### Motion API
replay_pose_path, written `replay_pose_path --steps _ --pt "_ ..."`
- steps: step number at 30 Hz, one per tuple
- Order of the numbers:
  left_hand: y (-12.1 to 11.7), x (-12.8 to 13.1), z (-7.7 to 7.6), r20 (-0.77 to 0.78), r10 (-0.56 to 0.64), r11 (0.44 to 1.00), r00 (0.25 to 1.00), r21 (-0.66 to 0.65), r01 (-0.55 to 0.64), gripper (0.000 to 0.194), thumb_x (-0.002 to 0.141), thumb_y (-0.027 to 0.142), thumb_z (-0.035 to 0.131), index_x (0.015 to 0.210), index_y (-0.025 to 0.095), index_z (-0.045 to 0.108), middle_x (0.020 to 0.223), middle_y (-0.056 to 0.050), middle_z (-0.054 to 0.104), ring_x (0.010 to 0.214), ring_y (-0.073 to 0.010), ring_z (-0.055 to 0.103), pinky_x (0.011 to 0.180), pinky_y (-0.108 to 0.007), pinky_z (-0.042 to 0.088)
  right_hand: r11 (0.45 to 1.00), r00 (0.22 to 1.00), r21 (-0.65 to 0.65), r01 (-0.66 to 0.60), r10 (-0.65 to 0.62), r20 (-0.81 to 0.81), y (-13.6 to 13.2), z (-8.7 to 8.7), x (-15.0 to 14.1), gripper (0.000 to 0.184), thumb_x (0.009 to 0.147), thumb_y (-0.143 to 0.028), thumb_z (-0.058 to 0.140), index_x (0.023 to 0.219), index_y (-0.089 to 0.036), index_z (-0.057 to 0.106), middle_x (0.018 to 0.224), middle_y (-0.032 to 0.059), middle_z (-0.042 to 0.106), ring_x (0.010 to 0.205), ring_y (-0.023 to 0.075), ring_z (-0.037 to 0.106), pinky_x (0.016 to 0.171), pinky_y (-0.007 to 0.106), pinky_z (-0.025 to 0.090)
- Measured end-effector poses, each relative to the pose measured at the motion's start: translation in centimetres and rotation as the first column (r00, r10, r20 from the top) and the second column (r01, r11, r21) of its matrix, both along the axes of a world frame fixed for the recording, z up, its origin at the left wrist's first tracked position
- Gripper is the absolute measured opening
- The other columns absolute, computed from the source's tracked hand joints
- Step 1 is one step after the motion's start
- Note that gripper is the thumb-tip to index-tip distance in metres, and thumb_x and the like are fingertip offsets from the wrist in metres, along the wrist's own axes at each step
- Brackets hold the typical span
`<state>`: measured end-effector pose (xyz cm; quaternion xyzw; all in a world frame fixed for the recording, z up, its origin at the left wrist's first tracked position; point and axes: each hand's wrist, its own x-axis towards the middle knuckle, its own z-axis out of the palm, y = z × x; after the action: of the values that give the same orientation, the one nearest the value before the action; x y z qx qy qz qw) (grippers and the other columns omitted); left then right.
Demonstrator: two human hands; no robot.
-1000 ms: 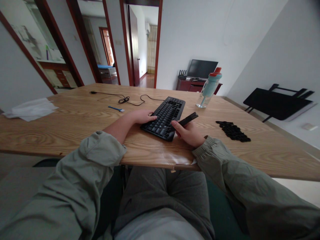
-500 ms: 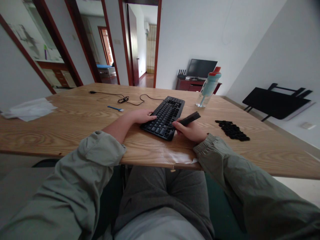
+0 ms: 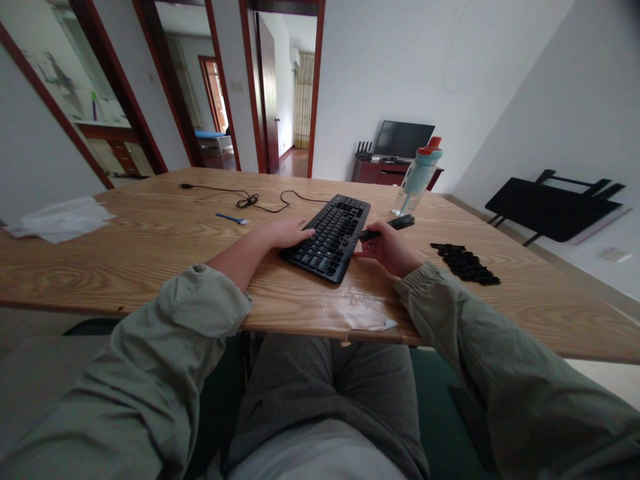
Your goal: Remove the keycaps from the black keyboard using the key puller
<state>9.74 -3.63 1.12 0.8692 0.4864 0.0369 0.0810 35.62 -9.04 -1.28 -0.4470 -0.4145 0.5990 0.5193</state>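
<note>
A black keyboard (image 3: 327, 237) lies at an angle on the wooden table, with dark gaps where some keys are off. My left hand (image 3: 290, 233) holds its left side, thumb over the edge keys. In my right hand (image 3: 390, 250) is a keycap puller (image 3: 397, 223), a black handle with thin wire prongs. The prongs reach over the right side of the keyboard. To the right of this hand is a heap of black keycaps (image 3: 465, 263).
A clear water bottle (image 3: 417, 177) stands beyond my right hand. The keyboard cable (image 3: 247, 200) runs back left, near a blue brush (image 3: 231, 219). White tissue (image 3: 63, 220) lies far left. A torn plastic film (image 3: 370, 320) covers the table's front edge.
My right hand has moved slightly away from me and to the right, and the puller now lies flatter. My left hand keeps its place on the keyboard.
</note>
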Motion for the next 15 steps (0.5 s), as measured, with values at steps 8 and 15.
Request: replay_pose_path --steps 8,15 --pt "3.6 -2.0 -0.7 -0.106 0.269 0.963 0.957 0.019 -0.269 0.071 0.094 0.062 0.027 0.13 0.013 0.065 0.131 -0.017 0.065 0.116 -0.0318 0.063 0.097 -0.037 0.048 0.992 0.99 0.069 -0.103 0.109 -0.087 -0.3 0.0 -7.1 0.013 0.081 -0.026 0.056 0.072 -0.018 0.059 0.059 0.0009 0.06 0.052 0.012 0.054 0.054 0.025 0.05" --pt "4.3 -3.3 -0.5 -0.028 0.34 0.94 0.94 0.026 -0.339 0.071 0.095 0.06 0.025 0.119 0.011 0.07 0.128 -0.017 0.067 0.115 -0.0284 0.065 0.097 -0.033 0.048 0.974 0.986 0.163 -0.157 0.144 0.09 -0.7 0.6 -8.8 0.015 0.081 -0.031 0.062 0.076 -0.017 0.06 0.063 0.0041 0.063 0.054 0.0136 0.059 0.055 0.027 0.052"
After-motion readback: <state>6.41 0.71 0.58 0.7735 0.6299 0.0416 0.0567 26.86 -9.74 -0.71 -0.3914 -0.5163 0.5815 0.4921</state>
